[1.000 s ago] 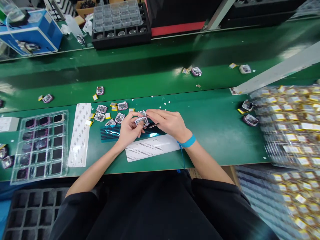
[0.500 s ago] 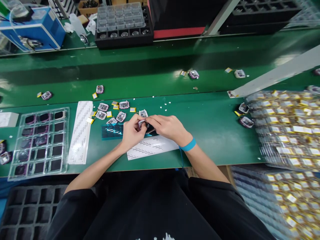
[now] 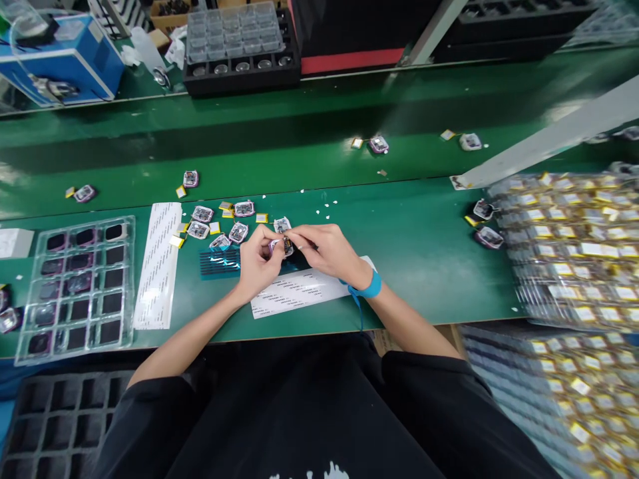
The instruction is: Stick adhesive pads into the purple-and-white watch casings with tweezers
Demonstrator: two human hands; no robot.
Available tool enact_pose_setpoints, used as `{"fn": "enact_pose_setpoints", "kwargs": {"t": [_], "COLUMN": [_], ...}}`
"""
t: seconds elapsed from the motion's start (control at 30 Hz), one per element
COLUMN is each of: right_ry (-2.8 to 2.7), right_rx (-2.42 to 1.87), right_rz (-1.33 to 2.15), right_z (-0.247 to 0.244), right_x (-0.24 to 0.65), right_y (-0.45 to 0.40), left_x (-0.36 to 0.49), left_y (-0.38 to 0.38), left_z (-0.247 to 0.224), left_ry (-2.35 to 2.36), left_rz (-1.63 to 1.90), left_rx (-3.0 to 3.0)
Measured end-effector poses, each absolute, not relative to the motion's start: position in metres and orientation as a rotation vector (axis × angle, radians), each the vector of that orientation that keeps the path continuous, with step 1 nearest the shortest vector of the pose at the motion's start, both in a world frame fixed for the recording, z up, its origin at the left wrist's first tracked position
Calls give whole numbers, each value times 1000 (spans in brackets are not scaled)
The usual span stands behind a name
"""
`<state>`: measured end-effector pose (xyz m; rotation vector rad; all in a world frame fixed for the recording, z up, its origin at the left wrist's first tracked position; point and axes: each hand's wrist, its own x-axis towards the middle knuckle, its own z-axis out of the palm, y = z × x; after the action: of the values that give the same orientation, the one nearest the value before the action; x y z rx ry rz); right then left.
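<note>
My left hand [image 3: 259, 263] grips a small open watch case with a circuit board [image 3: 286, 247] between thumb and fingers. My right hand [image 3: 327, 249] comes in from the other side, its thumb and fingertips pinched at the case's upper edge; what they pinch is too small to make out. A blue band circles the right wrist. Under the hands lie a dark blue striped film strip [image 3: 219, 263] and a white printed sheet [image 3: 289, 297]. Just beyond, several similar watch cases [image 3: 238, 232] with yellow-edged batteries rest on the green bench.
At left are a clear compartment tray [image 3: 127, 286] of dark screens and another white printed strip [image 3: 158, 266]. Stacked trays of batteries [image 3: 554, 253] stand at right beside a slanted white post [image 3: 539, 143]. More cases lie along the far green strip [image 3: 279, 159].
My right fingertips have shifted slightly on the watch case, and the hand has lifted and turned a little. The left hand keeps its hold. The whole view has drifted slightly.
</note>
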<state>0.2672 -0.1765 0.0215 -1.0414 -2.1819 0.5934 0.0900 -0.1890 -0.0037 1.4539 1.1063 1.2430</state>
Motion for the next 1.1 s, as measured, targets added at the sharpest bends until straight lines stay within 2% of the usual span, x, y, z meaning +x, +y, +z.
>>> {"fn": "enact_pose_setpoints", "kwargs": {"t": [0.27,0.4,0.5,0.63,0.8,0.97,1.1], "right_ry": [-1703,-1573,-1574,-1613,-1443,-1430,-1416], "right_rx": [-1129,-1102,-1142,-1212,-1247,-1400,-1484], "right_rz": [1142,1268,1210,938,508,897,976], "right_z": [19,12,16,39,50,18,-1], "right_x": [256,252,254,274,309,328,328], "right_y": [-175,-173,-171,-172,-202,-251,-272], "left_x": [93,95,96,93,86,84,85], "left_y": [-194,-193,-192,-192,-191,-189,-189], "left_z": [2,1,1,8,21,15,13], "left_ry": [1043,1025,1045,1009,659,643,667], "left_rz": [1294,1303,1271,1168,680,444,388], "left_rx": [1403,1339,1332,1507,2033,2240,2272]}}
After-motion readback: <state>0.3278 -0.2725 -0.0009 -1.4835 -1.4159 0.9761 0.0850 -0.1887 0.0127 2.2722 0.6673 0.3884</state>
